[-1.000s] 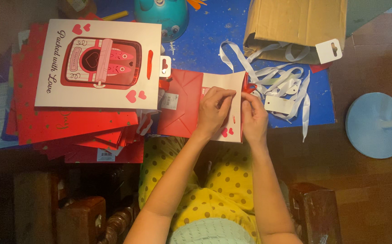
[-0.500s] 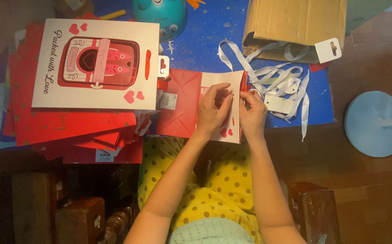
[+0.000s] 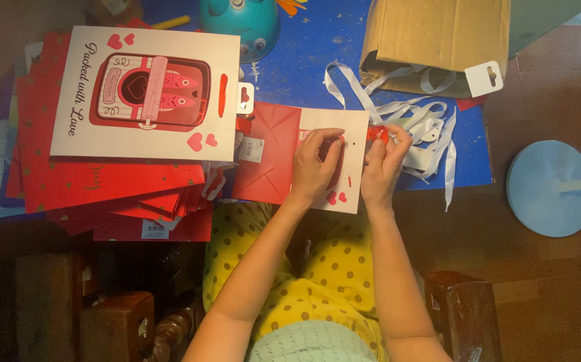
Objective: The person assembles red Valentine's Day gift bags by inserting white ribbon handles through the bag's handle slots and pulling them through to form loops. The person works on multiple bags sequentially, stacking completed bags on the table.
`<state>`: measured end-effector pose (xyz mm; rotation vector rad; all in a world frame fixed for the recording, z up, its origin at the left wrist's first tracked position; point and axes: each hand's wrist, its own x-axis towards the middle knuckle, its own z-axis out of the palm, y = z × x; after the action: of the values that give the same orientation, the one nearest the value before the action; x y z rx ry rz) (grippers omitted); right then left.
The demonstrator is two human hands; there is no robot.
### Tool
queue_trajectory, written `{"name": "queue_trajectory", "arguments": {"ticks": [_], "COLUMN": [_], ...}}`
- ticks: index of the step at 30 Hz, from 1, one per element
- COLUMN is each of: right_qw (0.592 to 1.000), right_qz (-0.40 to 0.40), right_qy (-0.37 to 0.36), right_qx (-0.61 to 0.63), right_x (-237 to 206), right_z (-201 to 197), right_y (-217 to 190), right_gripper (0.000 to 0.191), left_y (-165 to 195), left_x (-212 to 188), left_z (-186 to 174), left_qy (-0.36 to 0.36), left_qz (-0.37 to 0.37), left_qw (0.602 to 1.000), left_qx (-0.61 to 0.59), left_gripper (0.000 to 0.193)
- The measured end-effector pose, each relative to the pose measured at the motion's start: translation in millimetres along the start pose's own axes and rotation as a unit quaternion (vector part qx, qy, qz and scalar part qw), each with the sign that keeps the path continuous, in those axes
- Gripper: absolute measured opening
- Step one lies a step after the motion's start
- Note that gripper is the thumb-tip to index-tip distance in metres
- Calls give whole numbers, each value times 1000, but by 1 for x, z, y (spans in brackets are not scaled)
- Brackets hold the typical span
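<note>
Gift bag (image 3: 317, 164) (red-sided, lying flat) sits under the left hand (image 3: 314, 167); right hand (image 3: 384, 161) pinches its red ribbon handle (image 3: 377, 133).

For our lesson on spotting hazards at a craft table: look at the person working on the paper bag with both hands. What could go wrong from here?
1. The right hand pinches a red ribbon at the edge of the gift bag; a hard pull might tear the paper there.
2. The loose white ribbons lie right beside that hand and could tangle or get dragged off the table.
3. The bag stack overhangs the table edge and may slide.
</note>
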<state>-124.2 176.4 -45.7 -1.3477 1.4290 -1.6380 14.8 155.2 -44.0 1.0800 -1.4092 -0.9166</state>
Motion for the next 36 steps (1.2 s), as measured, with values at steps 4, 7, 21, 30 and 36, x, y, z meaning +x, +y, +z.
{"name": "queue_trajectory", "arguments": {"ticks": [4, 7, 21, 30, 36], "right_qw": [1000, 1000, 978, 977, 975], "right_qz": [26, 15, 119, 134, 142], "right_qy": [-9, -15, -83, -87, -87], "right_qx": [4, 2, 153, 139, 147], "right_x": [0, -1, 4, 1, 2], "right_z": [0, 0, -19, -21, -20], "right_y": [-12, -11, 4, 4, 3], "right_gripper": [52, 51, 18, 17, 25], "left_y": [3, 7, 13, 26, 26], "left_x": [-4, -15, -19, -29, -28], "left_z": [-11, -26, -15, -20, -18], "left_qy": [-68, -156, -84, -107, -110], "left_qz": [24, 91, 136, 241, 237], "left_qw": [997, 978, 970, 937, 931], "left_qx": [39, 101, 180, 229, 253], "left_gripper": [22, 28, 27, 22, 21]}}
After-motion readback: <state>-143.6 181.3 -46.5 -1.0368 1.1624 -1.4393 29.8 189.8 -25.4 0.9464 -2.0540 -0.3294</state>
